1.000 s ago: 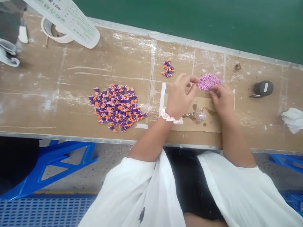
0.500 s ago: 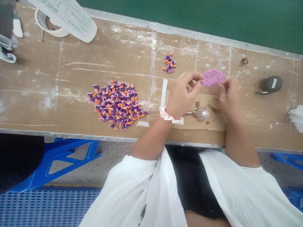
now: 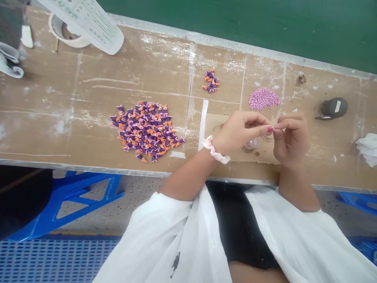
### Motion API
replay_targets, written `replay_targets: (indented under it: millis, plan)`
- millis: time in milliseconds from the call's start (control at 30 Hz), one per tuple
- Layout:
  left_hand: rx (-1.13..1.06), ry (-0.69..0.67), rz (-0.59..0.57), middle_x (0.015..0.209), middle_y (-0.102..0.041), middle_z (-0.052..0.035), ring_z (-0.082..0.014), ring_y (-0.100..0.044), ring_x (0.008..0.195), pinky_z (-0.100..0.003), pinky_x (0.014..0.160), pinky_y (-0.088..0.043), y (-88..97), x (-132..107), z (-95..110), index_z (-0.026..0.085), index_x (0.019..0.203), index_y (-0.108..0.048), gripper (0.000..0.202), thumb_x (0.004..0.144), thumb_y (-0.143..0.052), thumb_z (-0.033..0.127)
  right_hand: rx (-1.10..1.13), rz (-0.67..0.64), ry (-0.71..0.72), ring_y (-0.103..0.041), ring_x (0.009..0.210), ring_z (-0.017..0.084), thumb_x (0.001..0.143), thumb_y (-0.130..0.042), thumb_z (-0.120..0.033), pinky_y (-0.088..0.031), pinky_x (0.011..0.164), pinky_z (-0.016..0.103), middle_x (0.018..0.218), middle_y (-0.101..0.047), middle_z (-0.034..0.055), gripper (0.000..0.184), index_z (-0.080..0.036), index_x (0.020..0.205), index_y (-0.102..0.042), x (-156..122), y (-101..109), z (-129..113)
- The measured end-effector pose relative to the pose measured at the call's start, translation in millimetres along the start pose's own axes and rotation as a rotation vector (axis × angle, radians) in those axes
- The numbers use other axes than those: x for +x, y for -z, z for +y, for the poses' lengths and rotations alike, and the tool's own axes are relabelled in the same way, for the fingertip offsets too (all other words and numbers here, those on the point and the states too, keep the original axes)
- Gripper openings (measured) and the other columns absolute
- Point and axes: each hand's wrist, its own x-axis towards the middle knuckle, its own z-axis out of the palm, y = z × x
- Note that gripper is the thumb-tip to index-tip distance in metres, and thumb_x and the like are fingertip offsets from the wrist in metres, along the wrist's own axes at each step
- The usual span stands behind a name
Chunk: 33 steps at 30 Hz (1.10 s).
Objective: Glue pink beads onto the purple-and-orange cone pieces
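Note:
My left hand (image 3: 243,131), with a pale scrunchie (image 3: 216,151) on its wrist, pinches thumb and forefinger together. Its fingertips meet those of my right hand (image 3: 292,137), whose fingers are also closed in a pinch. Whatever lies between them is too small to make out. Beyond the hands is a pile of tiny pink pieces (image 3: 263,98). Under the left hand, a small clear round object (image 3: 252,144) sits on a stained cardboard sheet (image 3: 216,121), partly hidden. To the left spreads a large heap of small purple, pink and orange figures (image 3: 144,129).
A smaller cluster of figures (image 3: 211,80) lies farther back. A black object with a white label (image 3: 334,107) and crumpled white tissue (image 3: 368,148) are on the right. At the far left are a tape roll (image 3: 54,29) and a white printed container (image 3: 97,27).
Both hands have drawn back from the pink pile toward me. Their fingertips, apart before, now meet over the cardboard sheet.

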Motion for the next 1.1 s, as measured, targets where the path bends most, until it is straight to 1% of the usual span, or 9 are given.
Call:
replay_targets:
  millis: [100,267,400,533,700,800,933,1033,1100]
  plan:
    - [0.010,0.014,-0.013,0.076,-0.070,-0.0018,-0.0093,-0.064,0.073,-0.024,0.075,-0.053,0.5,0.7,-1.0,0.012,0.077,-0.070,0.037,0.068,-0.083,0.046,0.056,0.022,0.036,-0.056,0.075,0.019,0.096,-0.055,-0.029,-0.046,0.066,0.037,0.083,-0.056,0.0024,0.003,-0.028,0.095,-0.053,1.3,1.0,-2.1]
    - [0.015,0.031,-0.013,0.076,-0.070,-0.0022,-0.0097,-0.063,0.074,-0.024,0.074,-0.052,-0.2,0.7,-1.7,0.012,0.077,-0.070,0.039,0.066,-0.083,0.047,0.072,0.038,0.033,-0.057,0.075,0.020,0.096,-0.055,-0.028,-0.046,0.066,0.038,0.084,-0.057,0.0025,0.001,-0.028,0.096,-0.055,0.9,-0.1,-4.4]
    - [-0.042,0.036,-0.060,0.074,-0.068,-0.0013,-0.0092,-0.062,0.074,-0.024,0.073,-0.051,1.8,0.5,-1.3,0.012,0.076,-0.070,0.038,0.065,-0.085,0.045,0.086,0.081,0.026,-0.058,0.074,0.017,0.093,-0.062,-0.027,-0.047,0.064,0.035,0.082,-0.059,0.0016,0.004,-0.026,0.093,-0.058,0.4,0.2,-5.9]
    - [-0.073,0.079,-0.114,0.074,-0.066,-0.0009,-0.0059,-0.055,0.065,-0.022,0.060,-0.045,2.6,-0.1,-0.4,0.011,0.079,-0.068,0.039,0.069,-0.083,0.046,0.091,0.101,-0.017,-0.060,0.070,0.016,0.091,-0.066,-0.031,-0.048,0.061,0.033,0.079,-0.061,0.0013,0.009,-0.024,0.087,-0.061,1.3,2.1,-9.8]
    - [-0.087,0.101,-0.135,0.068,-0.058,0.0017,-0.0035,-0.046,0.055,-0.021,0.049,-0.039,-0.6,-1.2,-0.7,0.012,0.081,-0.064,0.036,0.076,-0.077,0.045,0.163,0.170,0.031,-0.061,0.069,0.015,0.088,-0.070,-0.025,-0.049,0.060,0.031,0.080,-0.065,0.0001,0.007,-0.026,0.094,-0.066,1.2,0.1,-12.9]
    - [-0.106,0.057,-0.147,0.070,-0.058,0.0020,-0.0032,-0.045,0.055,-0.020,0.049,-0.037,-2.0,-1.1,-3.7,0.014,0.082,-0.063,0.034,0.078,-0.075,0.045,0.174,0.227,0.026,-0.062,0.073,0.016,0.088,-0.070,-0.025,-0.050,0.062,0.032,0.084,-0.065,0.0007,0.011,-0.027,0.098,-0.066,-0.7,-2.9,-12.1]
    - [-0.093,-0.062,-0.144,0.077,-0.061,0.0005,-0.0042,-0.050,0.062,-0.021,0.056,-0.041,-2.3,0.7,-9.3,0.014,0.082,-0.061,0.036,0.080,-0.073,0.048,0.153,0.225,0.028,-0.061,0.073,0.016,0.088,-0.069,-0.022,-0.050,0.063,0.033,0.084,-0.064,0.0004,0.012,-0.027,0.097,-0.064,-1.8,-3.7,-11.3]
    - [-0.004,-0.140,-0.135,0.077,-0.061,0.0004,-0.0049,-0.052,0.064,-0.020,0.057,-0.041,-2.8,2.3,-13.2,0.015,0.084,-0.061,0.037,0.082,-0.070,0.050,0.137,0.211,0.020,-0.060,0.072,0.017,0.087,-0.068,-0.018,-0.048,0.062,0.035,0.082,-0.061,0.0010,0.013,-0.027,0.094,-0.062,-1.3,-2.3,-13.2]
    - [0.098,-0.203,-0.116,0.078,-0.062,-0.0001,-0.0054,-0.053,0.066,-0.020,0.058,-0.042,-3.6,2.5,-15.0,0.015,0.084,-0.061,0.034,0.085,-0.066,0.048,0.137,0.188,-0.006,-0.058,0.072,0.019,0.087,-0.067,-0.018,-0.047,0.062,0.037,0.080,-0.059,0.0014,0.013,-0.027,0.092,-0.060,-1.0,-0.8,-14.9]
